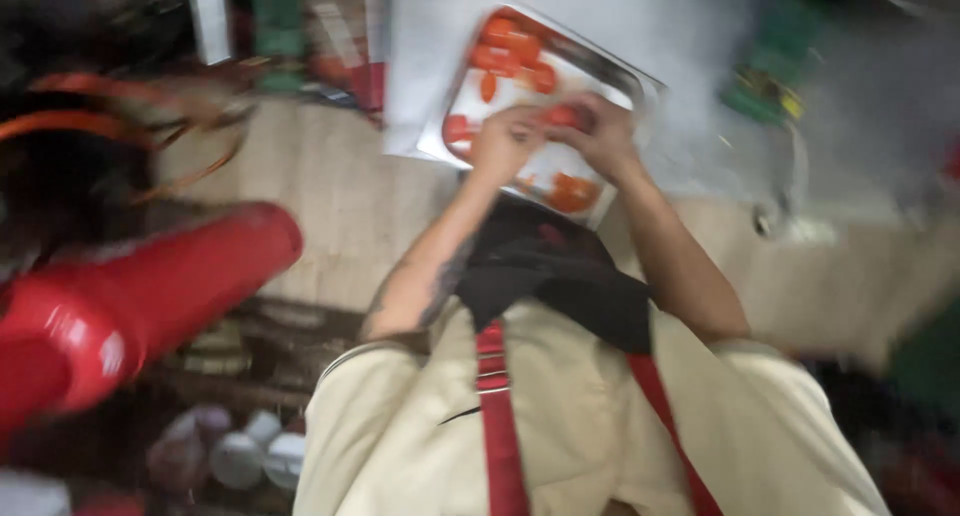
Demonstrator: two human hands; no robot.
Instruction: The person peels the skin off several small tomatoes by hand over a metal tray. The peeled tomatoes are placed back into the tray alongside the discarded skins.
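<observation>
Two hands meeting over tray (612, 71) on pale surface (330, 191); left hand (505, 141) and right hand (600, 131) both clenched on one orange piece (562, 116), more orange pieces (510, 51) lying in tray, red cone (130, 296) well apart, frame blurred

1 metal tray (640, 84), approx 7 orange pcs (505, 44), 2 hands (505, 141).
</observation>
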